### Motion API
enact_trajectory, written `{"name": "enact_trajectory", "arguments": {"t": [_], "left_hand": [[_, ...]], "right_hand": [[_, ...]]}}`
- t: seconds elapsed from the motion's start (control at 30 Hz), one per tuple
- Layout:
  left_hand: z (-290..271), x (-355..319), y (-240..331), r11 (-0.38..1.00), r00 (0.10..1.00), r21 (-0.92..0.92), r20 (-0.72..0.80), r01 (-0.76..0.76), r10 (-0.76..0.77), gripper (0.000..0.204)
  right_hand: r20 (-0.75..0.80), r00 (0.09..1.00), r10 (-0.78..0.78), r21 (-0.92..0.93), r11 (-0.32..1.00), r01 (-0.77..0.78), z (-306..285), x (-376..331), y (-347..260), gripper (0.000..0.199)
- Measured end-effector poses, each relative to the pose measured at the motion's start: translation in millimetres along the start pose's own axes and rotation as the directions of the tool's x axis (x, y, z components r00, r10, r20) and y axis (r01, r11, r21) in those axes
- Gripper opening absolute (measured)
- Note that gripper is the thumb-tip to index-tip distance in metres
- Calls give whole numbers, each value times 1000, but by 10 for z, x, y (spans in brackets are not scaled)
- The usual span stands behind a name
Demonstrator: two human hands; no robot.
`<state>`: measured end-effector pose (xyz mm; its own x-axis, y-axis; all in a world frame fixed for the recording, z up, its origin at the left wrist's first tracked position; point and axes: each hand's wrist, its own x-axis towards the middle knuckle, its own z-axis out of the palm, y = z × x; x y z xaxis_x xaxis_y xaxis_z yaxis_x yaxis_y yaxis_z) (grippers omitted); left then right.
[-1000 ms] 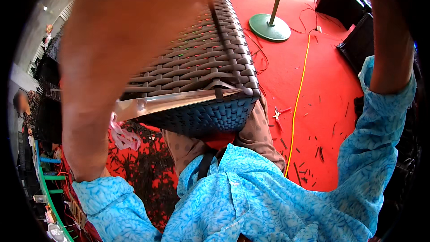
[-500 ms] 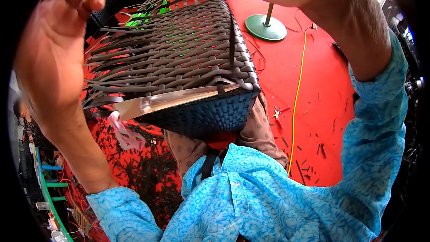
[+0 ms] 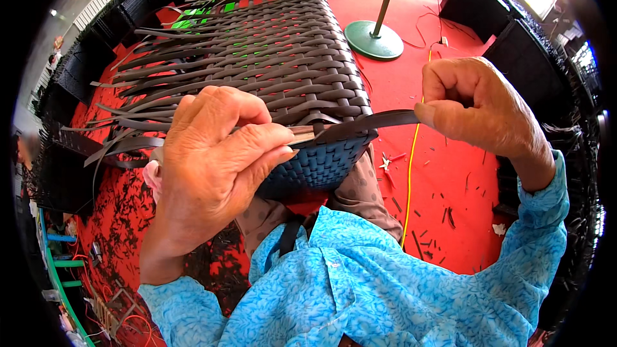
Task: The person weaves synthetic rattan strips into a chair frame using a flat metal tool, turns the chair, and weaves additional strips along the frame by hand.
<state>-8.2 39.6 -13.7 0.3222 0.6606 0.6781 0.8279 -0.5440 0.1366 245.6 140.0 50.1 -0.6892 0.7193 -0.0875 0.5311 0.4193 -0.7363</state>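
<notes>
A half-woven basket [image 3: 257,58] of flat dark brown plastic strips lies on its side before me, long loose ends fanning left. Its near face [image 3: 308,170] is tightly woven and looks bluish. My right hand [image 3: 482,106], right of the basket, pinches a brown strip [image 3: 389,118] that stretches from the basket's near right corner. At the near edge my left hand [image 3: 215,148] is closed, thumb and forefinger together beside a tan, flat piece [image 3: 302,136]. Whatever those fingers grip is hidden. Pink plastic [image 3: 152,180] shows behind the left wrist.
Strip scraps litter the red floor [image 3: 463,186]. A yellow cord [image 3: 412,180] runs along it on the right, near a green round stand base [image 3: 374,40]. Dark woven pieces [image 3: 540,58] stand around the sides. My knees [image 3: 366,199] are below the basket.
Both hands have come down from high in the view to the basket's near edge. The right hand now holds a strip pulled out rightward; the left has gone from open to closed.
</notes>
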Motion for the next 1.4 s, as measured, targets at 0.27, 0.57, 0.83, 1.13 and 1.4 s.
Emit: {"name": "enact_trajectory", "arguments": {"t": [0.27, 0.57, 0.83, 1.13, 1.4], "left_hand": [[63, 95, 109, 999, 999, 44, 40, -10, 8, 33], [288, 333, 151, 992, 977, -96, -204, -81, 60, 50], [1036, 153, 622, 949, 904, 285, -355, -137, 238, 34], [1209, -49, 659, 840, 919, 511, -215, -182, 330, 16], [1173, -67, 684, 839, 920, 504, -196, -203, 340, 16]], "right_hand": [[-23, 998, -53, -216, 975, 47, -33, 19, -108, 22], [-248, 931, -267, 353, 870, 344, -693, 66, -100, 25], [-99, 957, -272, 136, 949, 284, -420, 181, -201, 24], [116, 993, 25, -124, 992, -11, 31, 169, -63, 23], [125, 992, -10, -76, 997, 19, 111, 244, 39, 24]]}}
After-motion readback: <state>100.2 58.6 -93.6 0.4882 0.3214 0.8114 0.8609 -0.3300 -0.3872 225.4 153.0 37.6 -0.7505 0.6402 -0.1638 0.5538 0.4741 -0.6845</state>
